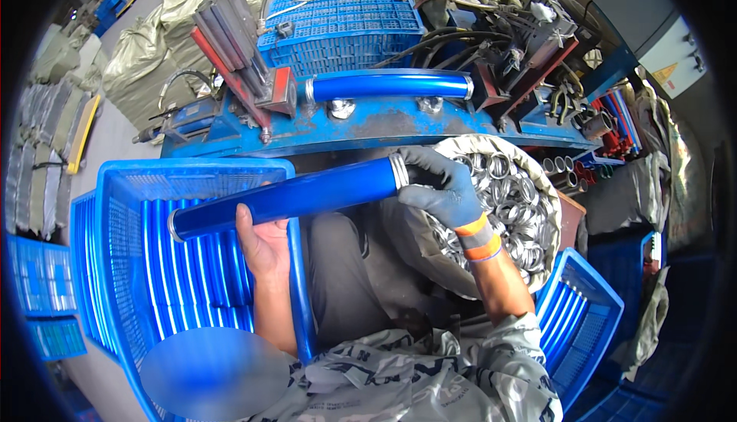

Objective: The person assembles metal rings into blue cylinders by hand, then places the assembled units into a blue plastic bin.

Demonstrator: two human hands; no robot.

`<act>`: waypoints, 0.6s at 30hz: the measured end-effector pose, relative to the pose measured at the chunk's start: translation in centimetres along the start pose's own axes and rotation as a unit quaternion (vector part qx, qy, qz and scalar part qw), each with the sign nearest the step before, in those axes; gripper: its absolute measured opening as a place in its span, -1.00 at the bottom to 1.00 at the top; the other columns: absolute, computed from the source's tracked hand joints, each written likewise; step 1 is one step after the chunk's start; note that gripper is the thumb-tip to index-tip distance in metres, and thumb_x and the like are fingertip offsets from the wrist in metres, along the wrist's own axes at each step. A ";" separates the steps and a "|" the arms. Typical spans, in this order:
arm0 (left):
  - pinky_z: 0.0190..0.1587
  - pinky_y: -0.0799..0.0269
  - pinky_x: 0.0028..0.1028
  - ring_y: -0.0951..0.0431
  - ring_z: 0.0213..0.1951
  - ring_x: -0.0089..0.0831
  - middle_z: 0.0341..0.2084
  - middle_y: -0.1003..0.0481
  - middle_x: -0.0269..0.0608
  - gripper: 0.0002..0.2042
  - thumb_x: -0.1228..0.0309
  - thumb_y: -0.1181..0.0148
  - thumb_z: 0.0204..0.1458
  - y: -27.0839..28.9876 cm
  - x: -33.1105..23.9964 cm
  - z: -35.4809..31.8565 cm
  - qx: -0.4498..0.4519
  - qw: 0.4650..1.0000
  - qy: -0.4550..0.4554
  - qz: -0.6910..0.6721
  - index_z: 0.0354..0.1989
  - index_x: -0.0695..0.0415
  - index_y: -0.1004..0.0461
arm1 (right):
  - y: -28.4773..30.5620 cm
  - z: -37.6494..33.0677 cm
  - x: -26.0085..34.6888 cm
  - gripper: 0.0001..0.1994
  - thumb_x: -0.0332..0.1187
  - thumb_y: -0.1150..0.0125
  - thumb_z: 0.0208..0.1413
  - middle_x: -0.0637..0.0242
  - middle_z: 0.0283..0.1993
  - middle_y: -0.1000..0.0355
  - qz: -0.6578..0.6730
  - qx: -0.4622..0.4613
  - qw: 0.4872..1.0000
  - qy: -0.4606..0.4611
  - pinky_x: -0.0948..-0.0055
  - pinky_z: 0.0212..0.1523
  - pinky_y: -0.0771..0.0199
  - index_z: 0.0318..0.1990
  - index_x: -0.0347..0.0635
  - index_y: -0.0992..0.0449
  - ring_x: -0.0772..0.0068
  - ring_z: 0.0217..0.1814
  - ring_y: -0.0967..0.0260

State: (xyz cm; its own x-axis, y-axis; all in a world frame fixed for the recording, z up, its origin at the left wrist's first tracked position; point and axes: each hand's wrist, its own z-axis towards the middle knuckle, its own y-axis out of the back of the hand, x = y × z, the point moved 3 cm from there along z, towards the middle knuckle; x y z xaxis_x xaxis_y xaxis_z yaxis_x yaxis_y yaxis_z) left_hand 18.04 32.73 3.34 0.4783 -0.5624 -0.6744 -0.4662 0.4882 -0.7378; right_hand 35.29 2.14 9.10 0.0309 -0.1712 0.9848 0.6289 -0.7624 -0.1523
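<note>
A glossy blue tube (322, 191) with a silver ring at each end is held level across my lap, its right end a little higher. My bare left hand (265, 244) grips it from below near the left part, thumb up on the near side. My right hand (444, 188), in a grey-blue glove with an orange-banded cuff, is closed around the ring (398, 171) at the right end. Beyond, a second blue tube (388, 87) with silver end rings lies between the two uprights of a blue machine bench (376, 126).
At left a blue crate (196, 167) holds many blue tubes. On the right stands a fabric sack (453, 144) full of silver rings (514, 207), beside another blue crate (610, 299) of tubes. An upturned blue crate (338, 27), hoses and pliers (564, 103) are behind.
</note>
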 end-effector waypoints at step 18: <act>0.59 -0.49 0.03 -0.54 0.50 -0.06 0.49 -0.52 0.02 -0.34 -0.01 -0.31 0.53 1.1 0.9 0.7 -0.001 0.985 0.098 -0.140 0.56 0.22 -0.40 | 10.2 13.7 -3.0 -0.25 -0.11 -0.61 0.23 0.08 0.60 -0.43 -0.486 -0.163 0.844 0.161 -0.09 0.61 -0.35 0.56 -0.02 -0.52 -0.04 0.66 -0.36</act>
State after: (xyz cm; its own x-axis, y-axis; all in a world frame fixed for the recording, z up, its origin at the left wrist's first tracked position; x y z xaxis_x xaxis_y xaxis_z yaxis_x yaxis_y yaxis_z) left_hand 18.45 33.28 1.90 0.4352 -0.7929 -0.4266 -0.3391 0.2946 -0.8934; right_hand 52.19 3.44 5.74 -0.6215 0.5126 0.5924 -0.0131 -0.7629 0.6464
